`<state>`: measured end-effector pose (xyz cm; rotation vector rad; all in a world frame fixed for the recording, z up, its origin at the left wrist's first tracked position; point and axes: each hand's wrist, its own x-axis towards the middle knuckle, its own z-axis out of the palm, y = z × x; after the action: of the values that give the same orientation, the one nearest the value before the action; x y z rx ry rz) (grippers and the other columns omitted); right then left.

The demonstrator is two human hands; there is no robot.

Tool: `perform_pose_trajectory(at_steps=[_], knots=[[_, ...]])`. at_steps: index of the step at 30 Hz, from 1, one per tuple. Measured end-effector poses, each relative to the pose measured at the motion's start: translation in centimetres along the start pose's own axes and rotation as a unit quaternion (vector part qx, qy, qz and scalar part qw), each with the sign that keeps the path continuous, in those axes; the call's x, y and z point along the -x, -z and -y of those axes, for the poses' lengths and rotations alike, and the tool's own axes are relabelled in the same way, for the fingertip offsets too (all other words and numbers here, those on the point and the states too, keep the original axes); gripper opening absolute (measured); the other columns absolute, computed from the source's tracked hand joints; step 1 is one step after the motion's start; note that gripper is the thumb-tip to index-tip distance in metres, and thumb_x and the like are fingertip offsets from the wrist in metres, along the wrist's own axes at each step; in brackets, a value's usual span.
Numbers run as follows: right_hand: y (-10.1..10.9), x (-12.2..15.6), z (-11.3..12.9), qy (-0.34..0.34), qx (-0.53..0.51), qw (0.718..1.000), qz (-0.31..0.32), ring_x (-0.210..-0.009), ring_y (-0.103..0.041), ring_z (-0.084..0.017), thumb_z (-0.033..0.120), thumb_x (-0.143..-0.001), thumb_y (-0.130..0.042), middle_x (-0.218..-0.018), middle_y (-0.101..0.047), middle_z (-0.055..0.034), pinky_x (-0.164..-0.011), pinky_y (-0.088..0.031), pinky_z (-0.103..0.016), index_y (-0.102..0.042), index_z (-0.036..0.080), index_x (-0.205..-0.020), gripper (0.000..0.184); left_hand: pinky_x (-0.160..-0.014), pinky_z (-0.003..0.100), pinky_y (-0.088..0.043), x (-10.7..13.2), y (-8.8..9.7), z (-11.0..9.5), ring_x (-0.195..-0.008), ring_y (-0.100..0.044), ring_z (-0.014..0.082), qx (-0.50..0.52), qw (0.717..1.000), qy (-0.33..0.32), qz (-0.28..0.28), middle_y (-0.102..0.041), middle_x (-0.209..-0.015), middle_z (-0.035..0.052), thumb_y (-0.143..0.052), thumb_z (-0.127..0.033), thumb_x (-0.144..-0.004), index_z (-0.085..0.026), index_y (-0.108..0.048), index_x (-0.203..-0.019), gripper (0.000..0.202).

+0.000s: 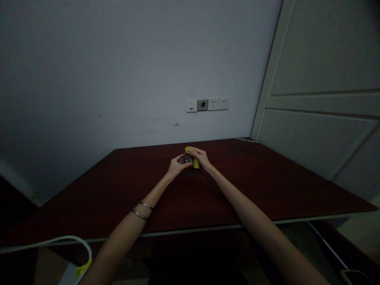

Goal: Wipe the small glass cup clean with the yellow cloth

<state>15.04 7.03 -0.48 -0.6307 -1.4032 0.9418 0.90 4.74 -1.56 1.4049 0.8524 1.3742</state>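
Note:
Both my arms reach forward over a dark red wooden table [190, 202]. My left hand [177, 166] is closed around the side of a small, clear, shiny object [188, 158], perhaps a glass or a plastic container; its exact kind is hard to make out. My right hand [202, 157] grips a yellow cloth [196, 162] and presses it against the right side and top of that object. The fingers hide part of both things. Two thin bracelets [139, 214] circle my left forearm.
Behind the table rises a pale wall with sockets [218, 104] and a switch plate [191, 105]. A white panelled door [320, 118] stands at the right. At the lower left, a white cable [68, 238] with a yellow tag [82, 269] crosses the table's front edge.

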Motion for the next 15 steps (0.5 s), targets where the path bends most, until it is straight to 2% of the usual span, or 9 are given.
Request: perform_pose_trajectory(at_steps=[4, 6, 9, 13, 15], knots=[[0.01, 0.61, 0.84, 0.099, 0.064, 0.992, 0.048, -0.104, -0.054, -0.020, 0.039, -0.067, -0.067, -0.104, -0.065, -0.0038, -0.095, -0.038, -0.036, -0.071, 0.023, -0.087, 0.026, -0.076, 0.034, -0.050, 0.12, 0.13, -0.08, -0.087, -0.062, 0.0220, 0.022, 0.999, 0.025, -0.006, -0.065, -0.101, 0.0120, -0.080, -0.029, -0.048, -0.010, -0.059, -0.101, 0.060], [-0.15, 0.73, 1.11, 0.117, 0.084, 0.988, 0.058, -0.104, -0.054, -0.020, 0.038, -0.067, -0.067, -0.106, -0.064, -0.0036, -0.095, -0.038, -0.035, -0.071, 0.024, -0.086, 0.023, -0.067, 0.032, -0.052, 0.19, 0.28, -0.01, -0.079, -0.063, 0.0208, 0.042, 0.998, 0.037, -0.002, -0.066, -0.098, 0.0116, -0.079, -0.032, -0.049, -0.010, -0.060, -0.101, 0.059], [-0.44, 0.78, 1.12, 0.107, 0.088, 0.989, 0.044, -0.105, -0.054, -0.020, 0.039, -0.072, -0.063, -0.108, -0.063, -0.0043, -0.095, -0.038, -0.035, -0.068, 0.024, -0.095, 0.029, -0.061, 0.031, -0.052, 0.34, 0.36, 0.01, -0.072, -0.063, 0.0191, 0.077, 0.996, 0.043, 0.007, -0.066, -0.094, 0.0108, -0.078, -0.035, -0.050, -0.010, -0.061, -0.097, 0.056], [-0.59, 0.95, 0.69, 0.047, 0.061, 0.997, 0.000, -0.102, -0.057, -0.020, 0.045, -0.074, -0.058, -0.110, -0.063, -0.0052, -0.092, -0.041, -0.034, -0.063, 0.022, -0.106, 0.039, -0.060, 0.030, -0.052, 0.59, 0.16, -0.24, -0.066, -0.062, 0.0161, 0.083, 0.995, 0.064, -0.001, -0.067, -0.084, 0.0086, -0.077, -0.039, -0.053, -0.010, -0.063, -0.092, 0.050], [-0.53, 1.13, 0.59, 0.045, 0.059, 0.997, -0.001, -0.103, -0.056, -0.020, 0.045, -0.074, -0.058, -0.111, -0.063, -0.0050, -0.093, -0.041, -0.034, -0.063, 0.022, -0.106, 0.039, -0.062, 0.031, -0.052, 0.77, 0.07, -0.46, -0.065, -0.062, 0.0154, 0.076, 0.994, 0.077, -0.007, -0.067, -0.081, 0.0083, -0.076, -0.040, -0.053, -0.010, -0.064, -0.090, 0.049]])
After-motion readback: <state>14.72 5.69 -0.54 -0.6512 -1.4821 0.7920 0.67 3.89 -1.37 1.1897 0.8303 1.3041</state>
